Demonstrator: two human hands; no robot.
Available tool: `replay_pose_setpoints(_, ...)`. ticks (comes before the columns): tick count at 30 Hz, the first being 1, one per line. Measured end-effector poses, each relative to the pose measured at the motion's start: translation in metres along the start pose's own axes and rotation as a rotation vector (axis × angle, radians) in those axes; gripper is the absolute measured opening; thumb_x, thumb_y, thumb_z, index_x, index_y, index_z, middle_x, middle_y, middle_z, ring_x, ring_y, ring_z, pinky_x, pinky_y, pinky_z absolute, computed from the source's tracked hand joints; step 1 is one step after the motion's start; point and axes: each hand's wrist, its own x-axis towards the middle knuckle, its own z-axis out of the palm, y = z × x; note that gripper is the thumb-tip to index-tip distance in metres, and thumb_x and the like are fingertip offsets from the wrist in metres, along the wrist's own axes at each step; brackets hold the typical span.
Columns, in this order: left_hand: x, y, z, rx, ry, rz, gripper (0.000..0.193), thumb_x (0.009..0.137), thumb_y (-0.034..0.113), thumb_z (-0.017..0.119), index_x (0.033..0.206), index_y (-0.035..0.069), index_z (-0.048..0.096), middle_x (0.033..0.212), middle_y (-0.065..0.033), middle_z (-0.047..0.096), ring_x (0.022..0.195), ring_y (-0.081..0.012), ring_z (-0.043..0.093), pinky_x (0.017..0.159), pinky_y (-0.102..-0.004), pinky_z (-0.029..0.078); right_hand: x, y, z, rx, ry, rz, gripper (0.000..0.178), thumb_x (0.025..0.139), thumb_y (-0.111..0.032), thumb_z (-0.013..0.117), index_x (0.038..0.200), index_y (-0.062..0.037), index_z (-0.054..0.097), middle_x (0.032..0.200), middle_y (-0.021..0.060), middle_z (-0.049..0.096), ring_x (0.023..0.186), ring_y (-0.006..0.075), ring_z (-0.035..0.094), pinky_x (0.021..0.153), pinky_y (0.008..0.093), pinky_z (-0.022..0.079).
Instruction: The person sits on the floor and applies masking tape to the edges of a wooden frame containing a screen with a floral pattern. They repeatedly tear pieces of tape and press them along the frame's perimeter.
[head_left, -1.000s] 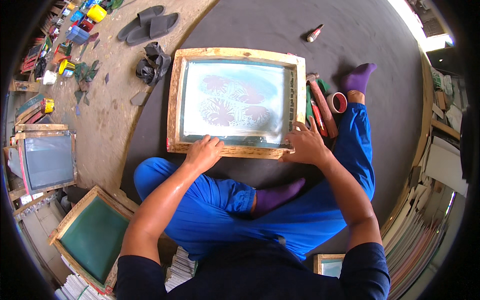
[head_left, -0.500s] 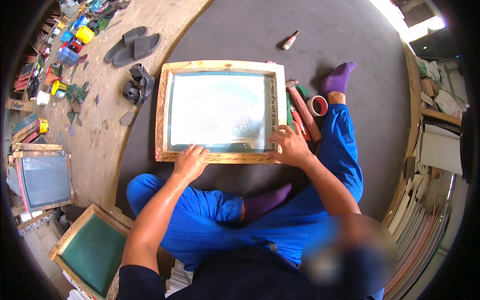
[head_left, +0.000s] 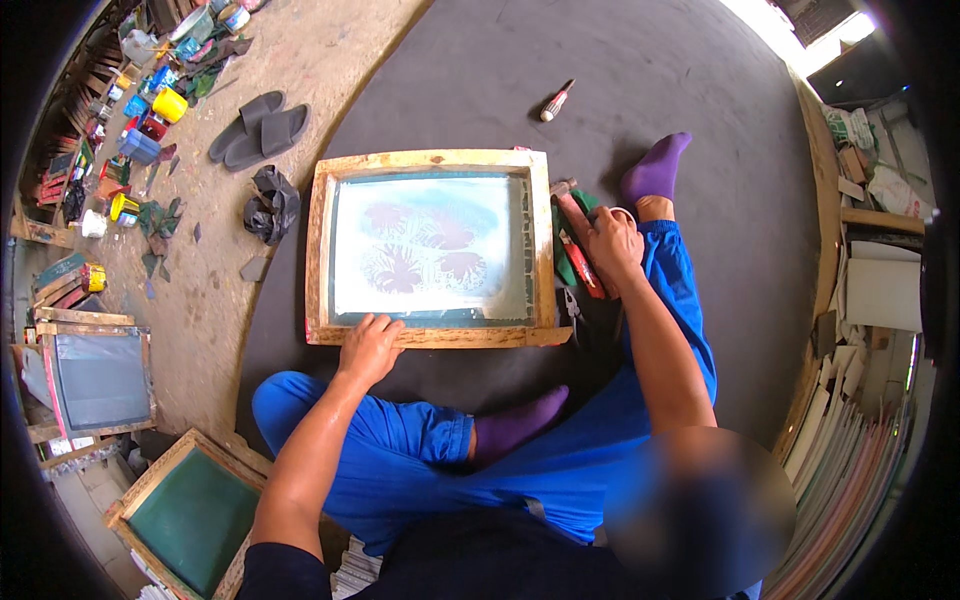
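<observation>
A screen-printing frame point(head_left: 312, 250) of wood lies before me. Its mesh point(head_left: 425, 245) carries a pale tree pattern inside a green border. My left hand point(head_left: 370, 350) grips the frame's near rail, fingers bent over it. Right of the frame, my right hand point(head_left: 616, 247) is closed over a roll of tape point(head_left: 627, 211), mostly covered, and beside a hammer's point(head_left: 570, 205) handle. Which of these its fingers hold is hidden. A red-handled tool point(head_left: 580, 266) lies between hammer and frame, partly on something green. Pliers point(head_left: 572, 308) rest near the frame's near right corner.
A screwdriver point(head_left: 557, 101) lies farther off on the dark mat point(head_left: 470, 80). Black slippers point(head_left: 260, 130) and a crumpled black bag point(head_left: 271, 205) are on the floor at left. Paint containers point(head_left: 170, 105) clutter the far left. More screen frames point(head_left: 190, 520) stand at lower left.
My right hand has left the frame's near right corner and moved right, over the tape and hammer. The view has shifted; the pattern on the mesh shows more clearly. My left hand stays on the rail.
</observation>
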Motion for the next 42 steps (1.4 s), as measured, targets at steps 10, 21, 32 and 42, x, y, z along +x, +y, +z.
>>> replay_pose_setpoints(10,-0.002,0.003,0.006,-0.001,0.050,-0.025,0.044,0.076,0.016,0.088,0.118,0.010,0.073,0.108,-0.0070,0.066,0.109,-0.0315,0.062,0.090,-0.0449,0.055,0.002,0.003,0.016,0.087,0.064,0.156,0.021,0.099,-0.028,0.063,0.107,-0.0106,0.071,0.101,0.0196,0.076,0.095,0.0409,0.074,0.083,0.0531,0.057)
replay_pose_setpoints(21,0.046,0.062,-0.048,-0.257,0.085,-0.104,0.067,0.079,0.036,0.090,0.132,0.001,0.069,0.126,-0.0183,0.072,0.120,-0.0345,0.066,0.104,-0.0413,0.052,-0.002,-0.008,-0.041,1.092,0.167,0.131,0.016,0.104,-0.016,0.068,0.100,-0.0001,0.067,0.089,0.0015,0.067,0.082,0.0096,0.058,0.073,0.0275,0.048)
replay_pose_setpoints(32,0.084,0.165,-0.128,-0.644,0.254,0.053,0.042,0.082,0.024,0.087,0.116,0.002,0.078,0.111,-0.0177,0.076,0.104,-0.0288,0.074,0.095,-0.0399,0.056,-0.122,-0.124,-0.081,1.185,-0.117,-0.232,0.017,0.102,-0.017,0.071,0.103,-0.0014,0.065,0.089,0.0045,0.068,0.086,0.0105,0.060,0.077,0.0309,0.052)
replay_pose_setpoints(42,0.057,0.163,-0.132,-0.676,0.106,-0.079,0.023,0.081,0.019,0.086,0.099,0.005,0.083,0.099,-0.0166,0.077,0.094,-0.0314,0.075,0.086,-0.0392,0.056,-0.142,-0.134,-0.084,1.123,-0.180,-0.287,0.016,0.101,-0.019,0.071,0.103,-0.0036,0.067,0.089,0.0078,0.070,0.084,0.0136,0.064,0.078,0.0326,0.053)
